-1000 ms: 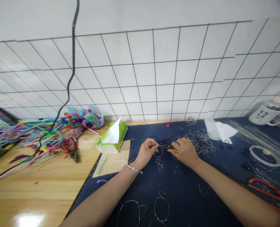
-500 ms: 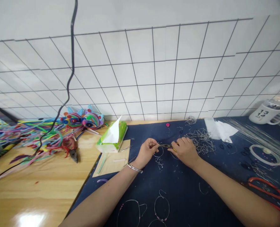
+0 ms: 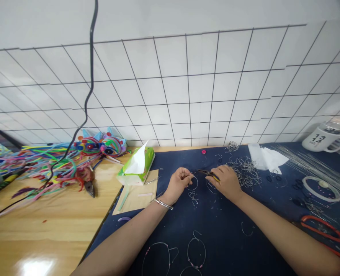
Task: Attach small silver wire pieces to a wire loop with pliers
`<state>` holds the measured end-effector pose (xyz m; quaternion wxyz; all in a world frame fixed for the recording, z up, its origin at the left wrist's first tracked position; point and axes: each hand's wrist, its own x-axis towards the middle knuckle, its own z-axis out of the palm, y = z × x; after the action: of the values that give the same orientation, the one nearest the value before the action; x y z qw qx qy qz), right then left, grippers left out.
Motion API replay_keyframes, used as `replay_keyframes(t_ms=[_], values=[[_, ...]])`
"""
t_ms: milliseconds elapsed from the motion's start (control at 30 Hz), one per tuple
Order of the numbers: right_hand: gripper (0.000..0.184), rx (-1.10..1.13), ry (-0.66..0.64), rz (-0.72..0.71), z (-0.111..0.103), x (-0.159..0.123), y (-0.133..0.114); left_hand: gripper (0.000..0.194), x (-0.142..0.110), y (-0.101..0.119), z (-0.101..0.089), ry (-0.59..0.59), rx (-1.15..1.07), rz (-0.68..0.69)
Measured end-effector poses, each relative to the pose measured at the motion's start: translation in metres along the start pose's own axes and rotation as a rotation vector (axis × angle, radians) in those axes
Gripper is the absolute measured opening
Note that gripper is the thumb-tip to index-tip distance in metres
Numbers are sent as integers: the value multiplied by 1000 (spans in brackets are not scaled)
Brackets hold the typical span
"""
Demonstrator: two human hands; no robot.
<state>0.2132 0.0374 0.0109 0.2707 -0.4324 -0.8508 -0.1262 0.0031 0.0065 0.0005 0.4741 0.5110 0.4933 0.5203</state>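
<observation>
My left hand (image 3: pixel 180 183) pinches a thin wire ring (image 3: pixel 196 183) between thumb and fingers; the loop hangs out to the right of the fingertips. My right hand (image 3: pixel 225 181) is closed round pliers (image 3: pixel 215 176) with yellow and black handles. The dark jaws point left, just above and to the right of the ring, apart from it. Below the ring lie several bent wire bits (image 3: pixel 193 199) on the dark blue mat. Nearer to me rest a beaded wire loop (image 3: pixel 196 254) and a larger wire loop (image 3: pixel 157 244), both with small pink beads.
A tangled wire pile (image 3: pixel 247 173) sits behind my right hand, beside white paper (image 3: pixel 266 159) and long straight wires (image 3: pixel 322 168). A mug (image 3: pixel 322 137) and a red-handled tool (image 3: pixel 322 229) are at right. Leftward stand a tissue pack (image 3: pixel 137 166), spare pliers (image 3: pixel 88 184) and colourful pipe cleaners (image 3: pixel 43 161).
The pliers have come away from the wire ring, and my right hand has shifted slightly right with them. My left hand still holds the ring in nearly the same spot.
</observation>
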Motion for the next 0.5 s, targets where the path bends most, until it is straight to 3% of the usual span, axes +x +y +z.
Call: replay_keyframes(t_ms=[500], values=[[36,31,-70,-58,2,-1,0,21,0,2,0,-20,-15,-8]])
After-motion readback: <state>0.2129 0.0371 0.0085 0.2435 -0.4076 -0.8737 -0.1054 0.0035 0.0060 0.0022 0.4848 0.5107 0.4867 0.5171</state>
